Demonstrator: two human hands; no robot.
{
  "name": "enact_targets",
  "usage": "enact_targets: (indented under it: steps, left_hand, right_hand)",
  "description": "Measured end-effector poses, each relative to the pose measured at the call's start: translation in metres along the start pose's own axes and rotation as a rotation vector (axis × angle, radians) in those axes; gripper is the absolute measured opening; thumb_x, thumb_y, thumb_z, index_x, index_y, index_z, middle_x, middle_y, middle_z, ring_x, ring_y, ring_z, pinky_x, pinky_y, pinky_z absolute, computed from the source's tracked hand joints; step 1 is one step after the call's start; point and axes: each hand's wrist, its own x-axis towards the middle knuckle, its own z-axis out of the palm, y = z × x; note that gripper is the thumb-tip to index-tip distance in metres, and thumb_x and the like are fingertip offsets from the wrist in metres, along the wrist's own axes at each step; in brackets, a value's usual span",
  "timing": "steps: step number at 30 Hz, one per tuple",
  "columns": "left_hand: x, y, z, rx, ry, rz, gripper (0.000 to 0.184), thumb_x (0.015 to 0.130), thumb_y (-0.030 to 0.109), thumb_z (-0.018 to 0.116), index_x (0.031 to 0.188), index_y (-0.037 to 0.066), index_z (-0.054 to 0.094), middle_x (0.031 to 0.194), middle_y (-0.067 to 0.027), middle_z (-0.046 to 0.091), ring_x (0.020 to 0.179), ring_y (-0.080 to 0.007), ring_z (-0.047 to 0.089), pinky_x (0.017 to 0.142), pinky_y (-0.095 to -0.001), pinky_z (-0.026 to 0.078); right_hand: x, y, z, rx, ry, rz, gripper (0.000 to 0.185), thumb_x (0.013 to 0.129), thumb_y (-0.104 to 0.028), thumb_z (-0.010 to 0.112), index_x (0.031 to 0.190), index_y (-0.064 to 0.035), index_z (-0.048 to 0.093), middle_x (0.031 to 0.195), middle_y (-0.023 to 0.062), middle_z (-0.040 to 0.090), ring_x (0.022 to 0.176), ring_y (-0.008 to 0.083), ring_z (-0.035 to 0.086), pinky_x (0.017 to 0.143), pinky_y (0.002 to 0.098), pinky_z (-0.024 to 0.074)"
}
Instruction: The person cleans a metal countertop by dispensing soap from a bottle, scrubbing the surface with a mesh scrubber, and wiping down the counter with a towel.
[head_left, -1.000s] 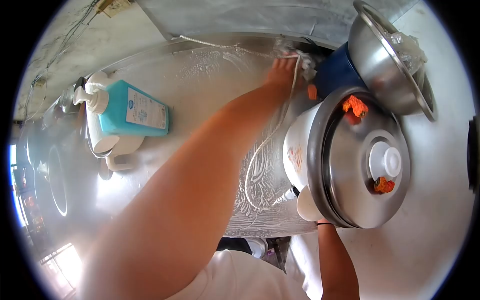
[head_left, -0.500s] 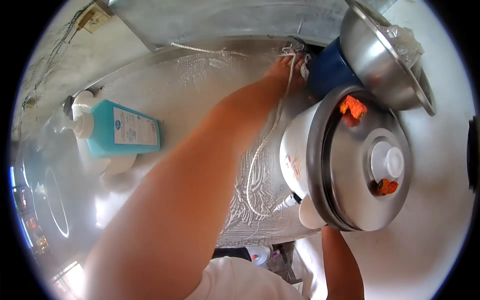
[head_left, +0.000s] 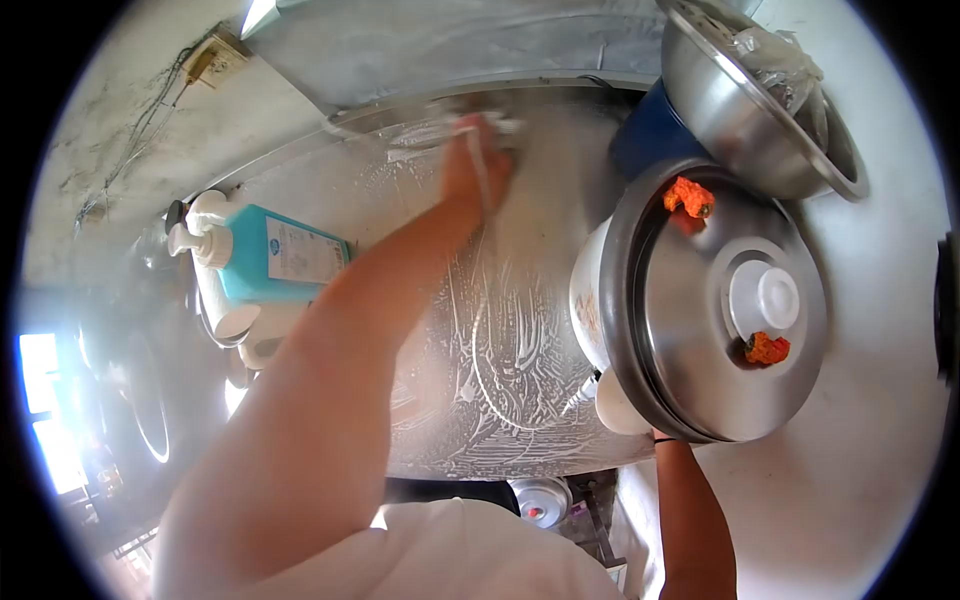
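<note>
My left hand [head_left: 477, 165], smeared by motion, presses a pale crumpled thing [head_left: 430, 140] against the wet, foamy metal surface [head_left: 520, 330]; I cannot make out what it is. A white cord [head_left: 480, 370] runs from that hand in a loop down to a white-tipped plug or connector [head_left: 580, 395] beside the pot. The large pot [head_left: 590, 290] has a steel lid [head_left: 690, 330] with a white knob, and two orange crumpled pieces [head_left: 688, 198] lie on the lid. At the pot's lower edge, my right hand [head_left: 663, 436] is mostly hidden behind it, and its fingers do not show.
A teal pump bottle [head_left: 285, 255] stands at the left beside white containers [head_left: 265, 330]. Steel bowls [head_left: 745, 110] with clear plastic inside rest by a blue container [head_left: 655, 135] at the upper right. A wall socket [head_left: 215, 60] with wires is at the upper left.
My left hand has swept left from beside the blue container, dragging the pale thing and the cord along. My right arm stays by the pot. The view has shifted slightly.
</note>
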Motion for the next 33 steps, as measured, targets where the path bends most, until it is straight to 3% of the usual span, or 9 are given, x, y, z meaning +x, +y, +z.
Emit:
enact_targets:
  steps: [2,6,11,13,16,20,29,31,33]
  left_hand:
    - [0.011,0.063,-0.012,-0.021,-0.033,0.095,0.060,0.093,0.029,0.049,0.142,-0.003,0.038,0.149,-0.0223,0.037,0.142,-0.0337,0.031,0.115,-0.0408,0.030]
    - [0.056,0.117,0.002,0.017,-0.070,0.364,0.060,0.093,0.030,0.051,0.143,-0.001,0.039,0.152,-0.0164,0.036,0.143,-0.0321,0.030,0.115,-0.0405,0.030]
    - [0.029,0.108,-0.006,-0.006,-0.175,0.487,0.059,0.093,0.031,0.051,0.142,0.001,0.042,0.154,-0.0133,0.034,0.145,-0.0287,0.027,0.117,-0.0402,0.028]
    - [-0.015,0.096,-0.041,-0.300,-0.426,0.541,0.056,0.093,0.032,0.050,0.140,0.003,0.047,0.155,-0.0116,0.033,0.146,-0.0254,0.025,0.118,-0.0396,0.025]
    - [-0.061,0.093,-0.048,-0.056,-0.373,0.729,0.055,0.093,0.033,0.051,0.141,0.006,0.048,0.156,-0.0091,0.033,0.146,-0.0236,0.025,0.119,-0.0397,0.024]
    - [-0.027,0.106,-0.021,-0.313,-0.353,0.702,0.056,0.093,0.033,0.050,0.143,0.010,0.046,0.156,-0.0068,0.034,0.147,-0.0229,0.024,0.120,-0.0406,0.020]
    - [-0.040,0.073,-0.044,-0.010,-0.252,0.649,0.059,0.097,0.036,0.044,0.150,0.013,0.033,0.159,-0.0056,0.027,0.147,-0.0235,0.023,0.119,-0.0430,0.020]
    - [-0.028,0.073,-0.054,0.260,-0.299,0.676,0.059,0.098,0.038,0.041,0.150,0.013,0.033,0.160,-0.0066,0.025,0.148,-0.0283,0.021,0.118,-0.0445,0.021]
    - [-0.012,0.084,-0.044,0.192,-0.242,0.616,0.059,0.098,0.039,0.040,0.150,0.013,0.033,0.159,-0.0069,0.026,0.148,-0.0304,0.020,0.118,-0.0453,0.021]
  right_hand:
    - [-0.001,0.000,0.001,-0.013,0.000,-0.010,0.038,0.089,-0.025,0.059,0.121,-0.0042,0.063,0.123,0.0184,0.062,0.116,0.0379,0.055,0.101,0.0446,0.0415]
    - [-0.002,0.002,0.008,-0.045,-0.002,-0.027,0.038,0.088,-0.024,0.059,0.120,-0.0041,0.064,0.123,0.0185,0.063,0.115,0.0381,0.056,0.101,0.0447,0.0419]
    - [-0.004,0.005,0.012,-0.076,-0.021,-0.026,0.037,0.088,-0.023,0.059,0.119,-0.0040,0.064,0.122,0.0187,0.063,0.115,0.0384,0.056,0.100,0.0448,0.0424]
    - [-0.006,0.007,0.007,-0.075,-0.031,-0.024,0.037,0.088,-0.022,0.060,0.119,-0.0039,0.064,0.122,0.0187,0.063,0.114,0.0385,0.056,0.100,0.0448,0.0426]
    - [-0.006,0.009,0.005,-0.079,-0.041,-0.022,0.036,0.087,-0.021,0.060,0.119,-0.0038,0.064,0.121,0.0188,0.063,0.114,0.0387,0.057,0.099,0.0449,0.0428]
    - [-0.006,0.016,0.007,-0.109,-0.039,-0.043,0.036,0.087,-0.020,0.060,0.118,-0.0037,0.065,0.121,0.0189,0.064,0.113,0.0389,0.057,0.099,0.0450,0.0432]
    - [-0.006,0.015,0.006,-0.113,-0.032,-0.024,0.035,0.086,-0.018,0.061,0.117,-0.0035,0.065,0.119,0.0191,0.064,0.112,0.0395,0.058,0.098,0.0452,0.0440]
    - [-0.006,0.015,0.005,-0.115,-0.026,-0.019,0.035,0.086,-0.018,0.061,0.117,-0.0034,0.065,0.119,0.0192,0.065,0.111,0.0396,0.058,0.098,0.0452,0.0442]
    - [-0.006,0.016,0.006,-0.122,-0.027,-0.022,0.035,0.085,-0.018,0.061,0.117,-0.0033,0.066,0.119,0.0192,0.065,0.111,0.0397,0.058,0.097,0.0452,0.0444]
